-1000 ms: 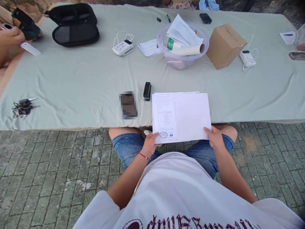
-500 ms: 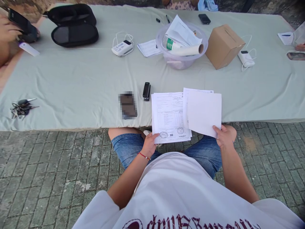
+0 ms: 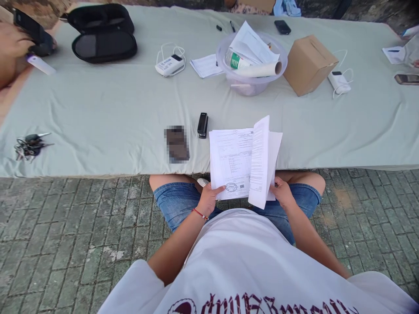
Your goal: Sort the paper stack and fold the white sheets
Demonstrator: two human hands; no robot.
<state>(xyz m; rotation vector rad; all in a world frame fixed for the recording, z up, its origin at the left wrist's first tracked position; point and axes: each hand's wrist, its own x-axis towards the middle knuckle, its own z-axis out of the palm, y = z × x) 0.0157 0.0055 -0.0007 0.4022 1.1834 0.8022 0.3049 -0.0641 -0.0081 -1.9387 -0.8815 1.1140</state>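
Observation:
A stack of printed white sheets (image 3: 231, 162) rests at the near edge of the cloth-covered table (image 3: 108, 117), above my knees. My left hand (image 3: 209, 199) pinches its lower left corner, thumb on top near a round stamp. My right hand (image 3: 282, 192) grips the loose top sheets (image 3: 260, 161), which stand on edge, turned almost upright over the stack. A black stapler (image 3: 202, 125) lies just beyond the stack's upper left corner. A dark phone (image 3: 177, 143) lies left of it.
Keys (image 3: 30, 145) lie at the table's left edge. Farther back are a black case (image 3: 103, 35), a white device with cable (image 3: 169, 64), a clear tub of papers (image 3: 252, 61) and a cardboard box (image 3: 309, 64). Another person's hand (image 3: 15, 43) holds a phone far left.
My right hand lifted the top sheets off to the right, then swung them back over the stack, standing on edge. My left hand kept its hold on the lower corner.

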